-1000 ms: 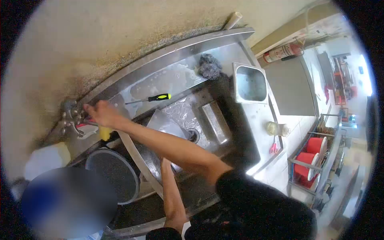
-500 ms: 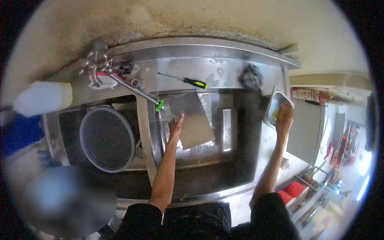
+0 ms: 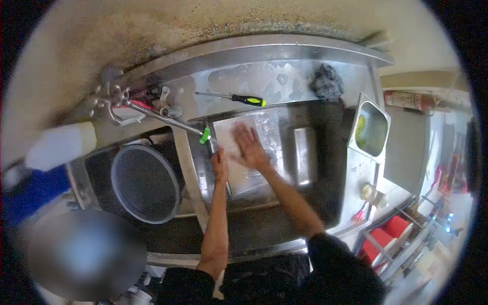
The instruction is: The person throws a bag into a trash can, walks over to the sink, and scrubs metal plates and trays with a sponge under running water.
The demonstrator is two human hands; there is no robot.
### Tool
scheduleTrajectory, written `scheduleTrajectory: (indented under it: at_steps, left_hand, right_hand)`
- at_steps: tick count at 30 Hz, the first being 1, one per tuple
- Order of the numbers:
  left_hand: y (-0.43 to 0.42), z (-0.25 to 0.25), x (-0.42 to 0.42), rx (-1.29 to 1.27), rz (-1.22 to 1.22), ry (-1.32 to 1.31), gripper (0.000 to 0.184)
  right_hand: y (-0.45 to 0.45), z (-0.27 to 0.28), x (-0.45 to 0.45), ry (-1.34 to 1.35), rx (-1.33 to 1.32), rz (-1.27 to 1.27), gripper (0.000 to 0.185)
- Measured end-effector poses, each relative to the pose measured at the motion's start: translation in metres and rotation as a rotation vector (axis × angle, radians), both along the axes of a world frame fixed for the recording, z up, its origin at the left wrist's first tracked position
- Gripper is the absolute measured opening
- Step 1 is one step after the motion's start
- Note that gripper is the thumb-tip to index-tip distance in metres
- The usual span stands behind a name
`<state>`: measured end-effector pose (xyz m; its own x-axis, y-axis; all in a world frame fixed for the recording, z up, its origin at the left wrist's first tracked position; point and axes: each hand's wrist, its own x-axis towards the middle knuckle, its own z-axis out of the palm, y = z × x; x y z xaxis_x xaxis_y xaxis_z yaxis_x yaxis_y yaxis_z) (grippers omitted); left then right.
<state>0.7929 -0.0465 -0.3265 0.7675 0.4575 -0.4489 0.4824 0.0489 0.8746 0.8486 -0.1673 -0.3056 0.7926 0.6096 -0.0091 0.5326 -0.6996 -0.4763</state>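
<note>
My left hand (image 3: 219, 166) pinches the left edge of a flat panel (image 3: 244, 178), thumb uppermost; the fingers beneath are out of sight. My right hand (image 3: 250, 146) is spread palm down over the panel's middle, its fingers a little blurred, so I can't tell whether the whole palm touches. The panel lies tilted in the right-hand sink basin (image 3: 325, 183), its upper left corner just beside the green tip (image 3: 205, 135) of the spout (image 3: 165, 120).

I take the step in hand to be rubbing or rinsing the panel's face. Carrying on calls for a firm left grip and a flat right palm swept towards the corners, clear of the spout. Whether water is running I can't say for sure.

Farther right in the basin lies a narrow metal strip (image 3: 304, 155), its surface too dim to read. Behind, on the surface (image 3: 213, 81), rest a screwdriver (image 3: 248, 100) and a dark scouring pad (image 3: 327, 82). To the right stands a metal container (image 3: 388, 127) with something yellow-green (image 3: 360, 127) inside, partly hidden by its wall. A round, dark-faced vessel (image 3: 145, 183) sits in the left basin, and a blurred oval (image 3: 87, 254) covers whatever is at lower left.
</note>
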Motion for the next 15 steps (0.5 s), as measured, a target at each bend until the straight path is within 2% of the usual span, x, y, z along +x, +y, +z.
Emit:
scheduleTrajectory:
  at_steps: [2,3,5,6,7,9,10,12,13,14,15]
  left_hand:
    - [0.022,-0.001,0.006,0.051,-0.035,0.100,0.051]
    - [0.029,-0.002,0.005,0.064,-0.041,0.109,0.051]
    - [0.034,-0.003,-0.001,-0.165,0.136,0.178,0.039]
    - [0.031,-0.005,-0.001,-0.044,0.062,0.070,0.035]
    - [0.027,-0.009,0.001,-0.048,0.076,0.067,0.035]
    - [0.015,-0.020,0.007,-0.151,-0.042,-0.030,0.039]
    - [0.018,-0.061,0.002,-0.183,-0.112,0.009,0.051]
    - [0.009,-0.060,0.013,-0.273,-0.114,0.021,0.056]
    - [0.010,-0.059,0.022,-0.339,-0.143,0.035,0.060]
    - [0.015,-0.071,0.034,-0.295,-0.076,0.212,0.062]
    - [0.020,-0.052,0.049,-0.406,-0.096,0.141,0.050]
  right_hand:
    - [0.026,-0.022,0.001,0.026,0.159,-0.473,0.066]
    - [0.025,-0.032,0.001,0.037,0.170,-0.480,0.066]
    - [0.009,-0.011,0.015,0.147,0.091,0.015,0.069]
    - [0.005,-0.016,0.017,0.138,0.247,-0.280,0.068]
    - [0.005,-0.030,0.017,0.186,0.088,-0.625,0.060]
    - [-0.017,-0.043,0.028,0.859,0.623,-0.761,0.053]
    - [-0.027,-0.039,0.026,0.857,0.598,-0.751,0.053]
    - [-0.047,-0.028,0.019,0.752,0.945,-0.548,0.036]
    - [-0.063,-0.039,0.016,0.752,0.928,-0.534,0.036]
    - [-0.085,-0.060,0.011,0.955,0.833,-0.434,0.039]
    - [-0.097,-0.073,0.008,1.152,0.735,-0.340,0.043]
